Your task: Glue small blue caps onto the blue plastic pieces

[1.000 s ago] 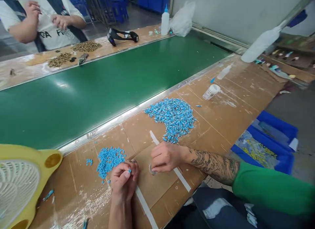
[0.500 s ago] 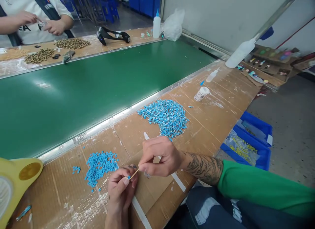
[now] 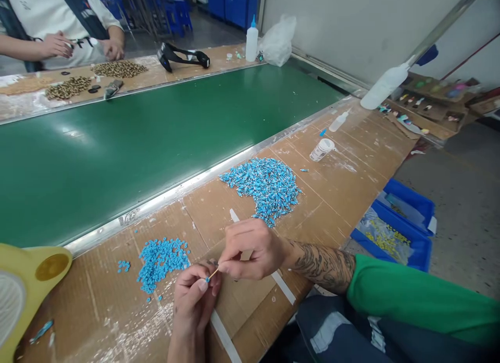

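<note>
Between thumb and fingers, my left hand [image 3: 193,295] pinches a small blue ring [image 3: 207,280]. My right hand [image 3: 252,248] is closed on a thin wooden stick [image 3: 213,273], whose tip meets the ring. A pile of similar blue rings [image 3: 164,261] lies to the left of my hands on the cardboard-covered table [image 3: 117,305]. Beyond my right hand is a heap of small blue pointed pieces with silvery-white ends [image 3: 269,186].
A green conveyor belt [image 3: 156,134] runs behind the table. At the left edge stands a yellow device [image 3: 35,279]. A white cup [image 3: 322,149] and white bottles [image 3: 385,86] are to the right. Blue bins [image 3: 422,253] sit below. Across the belt, a person [image 3: 62,35] works.
Both my hands keep their grip at nearly the same place, the stick still at the ring. Across the belt, the other person's hands have moved lower and farther apart.
</note>
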`<state>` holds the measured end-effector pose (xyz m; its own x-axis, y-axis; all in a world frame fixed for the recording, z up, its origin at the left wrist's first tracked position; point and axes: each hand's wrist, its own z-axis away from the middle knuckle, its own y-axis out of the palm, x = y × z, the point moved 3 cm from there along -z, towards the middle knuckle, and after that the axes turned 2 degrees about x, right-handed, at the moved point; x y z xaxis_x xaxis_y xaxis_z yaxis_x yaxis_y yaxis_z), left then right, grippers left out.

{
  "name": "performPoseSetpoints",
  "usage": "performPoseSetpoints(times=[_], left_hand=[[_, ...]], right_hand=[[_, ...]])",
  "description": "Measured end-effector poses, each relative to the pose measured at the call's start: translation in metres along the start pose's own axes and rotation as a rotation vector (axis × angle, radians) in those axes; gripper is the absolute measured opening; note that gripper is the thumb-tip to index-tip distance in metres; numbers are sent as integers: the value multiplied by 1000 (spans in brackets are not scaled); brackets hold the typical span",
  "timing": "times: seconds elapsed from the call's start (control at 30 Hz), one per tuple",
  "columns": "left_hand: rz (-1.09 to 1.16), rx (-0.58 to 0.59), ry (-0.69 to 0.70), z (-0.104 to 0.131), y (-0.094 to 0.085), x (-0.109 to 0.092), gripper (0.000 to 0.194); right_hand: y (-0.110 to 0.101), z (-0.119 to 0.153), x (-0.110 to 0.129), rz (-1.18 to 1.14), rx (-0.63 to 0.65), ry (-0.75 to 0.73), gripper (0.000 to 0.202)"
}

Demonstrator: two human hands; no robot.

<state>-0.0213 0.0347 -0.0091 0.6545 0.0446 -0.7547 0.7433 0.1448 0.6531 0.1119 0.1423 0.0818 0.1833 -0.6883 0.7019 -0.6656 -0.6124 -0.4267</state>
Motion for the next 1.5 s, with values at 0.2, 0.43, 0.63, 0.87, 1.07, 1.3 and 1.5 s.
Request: performPoseSetpoints(times=[0.2,0.43,0.63,0.87,1.07,1.3,1.5], left_hand=[[3,-6,16,-2,0,-1,15],[-17,-20,27,-1,-4,-1,17],[32,-11,30,-5,-4,0,13],[55,-90,72,-7,2,-3,22],[64,-105,64,-12,3,-2,31],[21,-160,43,-12,4,-6,39],[-3,-188,23,-9,3,-7,41]], right_hand=[[-20,6,-1,42,10,14,23],[-22,22,-33,429,442,109,35],[-61,-25,-73,919,486,515,21],[-54,-33,-101,968,533,589,19],[-62,-28,-87,862,431,525,21],[-15,-8,-42,203,288,312,26],[3,1,-24,-86,144,403,20]])
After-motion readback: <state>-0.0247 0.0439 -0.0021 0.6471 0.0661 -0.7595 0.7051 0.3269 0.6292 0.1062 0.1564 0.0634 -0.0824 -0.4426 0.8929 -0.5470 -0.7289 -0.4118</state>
